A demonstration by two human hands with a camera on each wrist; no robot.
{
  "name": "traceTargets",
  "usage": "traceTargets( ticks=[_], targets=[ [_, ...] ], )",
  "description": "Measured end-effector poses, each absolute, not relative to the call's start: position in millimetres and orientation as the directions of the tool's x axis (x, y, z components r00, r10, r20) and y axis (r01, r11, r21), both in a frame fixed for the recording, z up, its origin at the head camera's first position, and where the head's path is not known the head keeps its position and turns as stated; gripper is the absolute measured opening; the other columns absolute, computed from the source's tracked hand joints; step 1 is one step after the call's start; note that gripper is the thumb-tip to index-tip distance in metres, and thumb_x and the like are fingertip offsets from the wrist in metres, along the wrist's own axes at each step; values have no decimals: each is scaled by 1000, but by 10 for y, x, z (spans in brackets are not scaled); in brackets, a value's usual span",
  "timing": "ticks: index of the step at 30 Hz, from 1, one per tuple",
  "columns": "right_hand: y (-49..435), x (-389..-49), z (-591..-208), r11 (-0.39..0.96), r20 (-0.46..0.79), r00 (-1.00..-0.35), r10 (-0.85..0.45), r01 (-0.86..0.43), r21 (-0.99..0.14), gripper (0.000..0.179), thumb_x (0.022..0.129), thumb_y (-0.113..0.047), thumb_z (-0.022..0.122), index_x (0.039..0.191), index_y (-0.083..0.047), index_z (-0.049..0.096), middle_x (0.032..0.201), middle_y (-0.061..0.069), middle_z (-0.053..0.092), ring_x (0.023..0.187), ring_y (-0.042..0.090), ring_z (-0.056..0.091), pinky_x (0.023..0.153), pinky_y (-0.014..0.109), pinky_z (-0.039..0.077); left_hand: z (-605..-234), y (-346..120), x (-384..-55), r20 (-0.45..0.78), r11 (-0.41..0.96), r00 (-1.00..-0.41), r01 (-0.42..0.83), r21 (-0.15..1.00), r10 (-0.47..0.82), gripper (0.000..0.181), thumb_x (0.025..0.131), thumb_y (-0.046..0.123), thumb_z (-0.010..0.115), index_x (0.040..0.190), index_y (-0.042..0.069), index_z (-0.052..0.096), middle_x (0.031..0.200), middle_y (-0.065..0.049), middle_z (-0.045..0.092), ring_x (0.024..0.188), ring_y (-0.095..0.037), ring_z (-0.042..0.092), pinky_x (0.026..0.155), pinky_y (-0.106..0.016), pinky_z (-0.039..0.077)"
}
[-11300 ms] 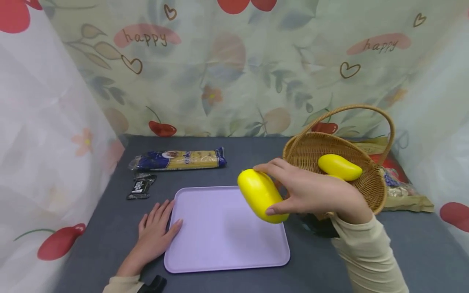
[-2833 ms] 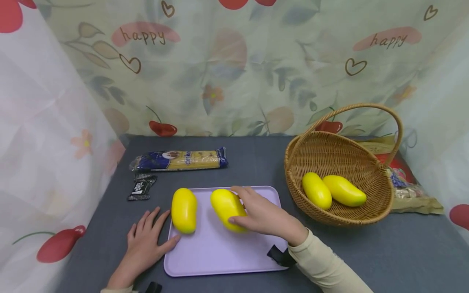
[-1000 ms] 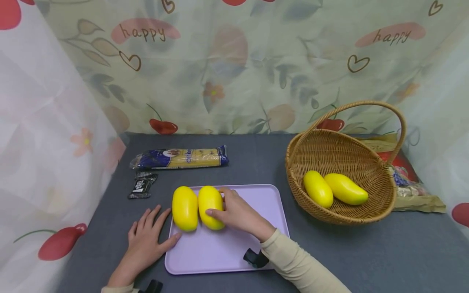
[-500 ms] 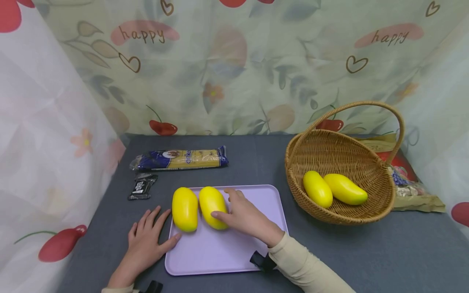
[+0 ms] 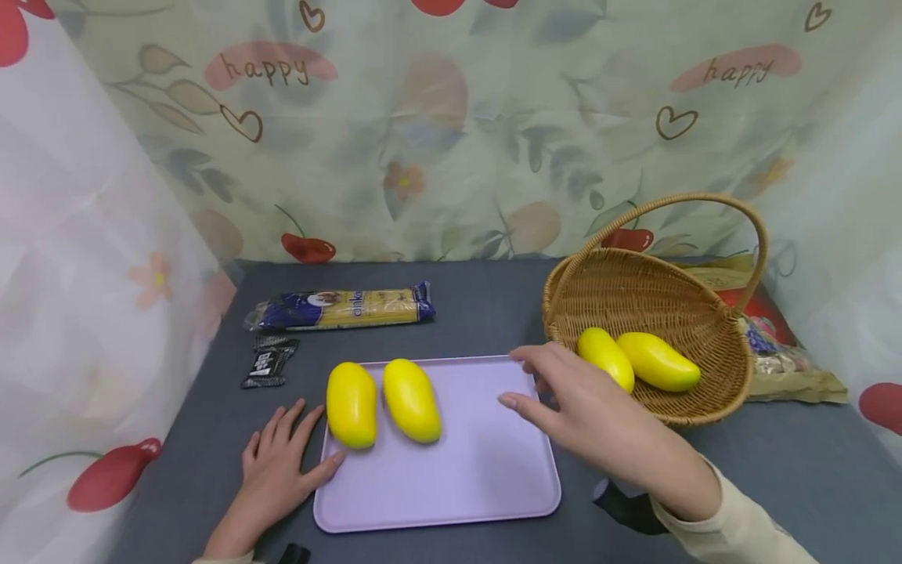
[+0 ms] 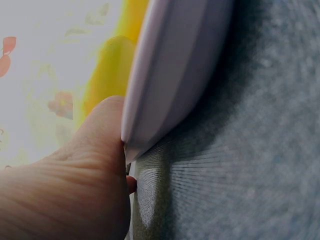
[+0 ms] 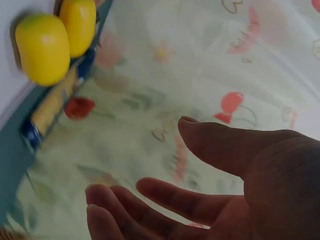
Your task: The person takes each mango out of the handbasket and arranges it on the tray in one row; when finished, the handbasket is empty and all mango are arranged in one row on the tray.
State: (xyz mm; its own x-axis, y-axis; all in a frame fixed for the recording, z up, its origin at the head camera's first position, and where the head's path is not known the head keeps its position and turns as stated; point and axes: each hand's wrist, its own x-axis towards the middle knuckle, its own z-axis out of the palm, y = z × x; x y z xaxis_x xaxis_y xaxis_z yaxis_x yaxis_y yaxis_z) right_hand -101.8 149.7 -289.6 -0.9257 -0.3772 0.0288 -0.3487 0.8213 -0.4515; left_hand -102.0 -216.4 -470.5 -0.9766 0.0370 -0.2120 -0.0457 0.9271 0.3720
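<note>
On the lilac tray (image 5: 479,478) lie two yellow mangoes, the left mango (image 5: 351,406) and a slightly tilted right mango (image 5: 412,401), with a narrow gap between them. My left hand (image 5: 276,462) rests with spread fingers at the tray's left edge, its thumb on the rim. The left wrist view shows that thumb (image 6: 102,120) against the tray's side. Above the tray's right edge hovers my right hand (image 5: 585,407), fingers loosely bent and holding nothing. Just behind it stands a wicker basket (image 5: 648,286) with two more mangoes (image 5: 658,362) inside, one partly covered by the hand.
A pasta packet (image 5: 345,307) lies behind the tray, and a small black wrapped packet (image 5: 269,362) is to its left. Behind the basket, a brown and red bag (image 5: 792,372) is partly hidden. Printed cloth (image 5: 437,157) hangs around the dark table (image 5: 486,298).
My right hand has let go of the right mango on the tray and moved right towards the basket. Earlier it slid that mango beside the other one. The left hand stays put.
</note>
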Motion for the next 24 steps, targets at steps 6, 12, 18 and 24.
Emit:
traceTargets(
  ticks=[6,12,18,24],
  targets=[
    [1917,-1136,-2567,862,58,-933,-354,-350,-365,45,92,-42,62,122,-9,59,106,3,64,88,15,61,73,37,51,-4711,-2177,-1017,-200,925,-979,-39,378,41,97,77,75,55,147,10,36,153,-24,20,139,-48,10,101,-73,6],
    [2377,-1458,-2512,900,-13,-938,-346,-328,-288,48,92,-39,62,124,-4,57,114,11,64,92,21,64,77,44,53,-4715,-2177,-1015,-208,925,-978,-45,377,37,97,77,75,56,147,10,36,153,-24,20,139,-48,9,101,-73,4],
    [2636,-1745,-2646,908,-133,-912,-388,-353,-225,54,90,-36,66,128,0,53,122,19,59,103,31,61,83,48,50,-4704,-2179,-1013,-216,922,-976,-52,383,35,97,77,74,57,147,10,36,153,-25,20,139,-49,9,102,-73,4],
    [2725,-1993,-2908,899,-309,-851,-426,-360,-248,61,90,-36,65,133,4,48,127,22,56,104,33,60,84,48,50,-4684,-2165,-1015,-213,920,-976,-47,389,41,95,78,72,58,147,10,37,153,-25,20,139,-48,9,102,-73,4]
  ],
)
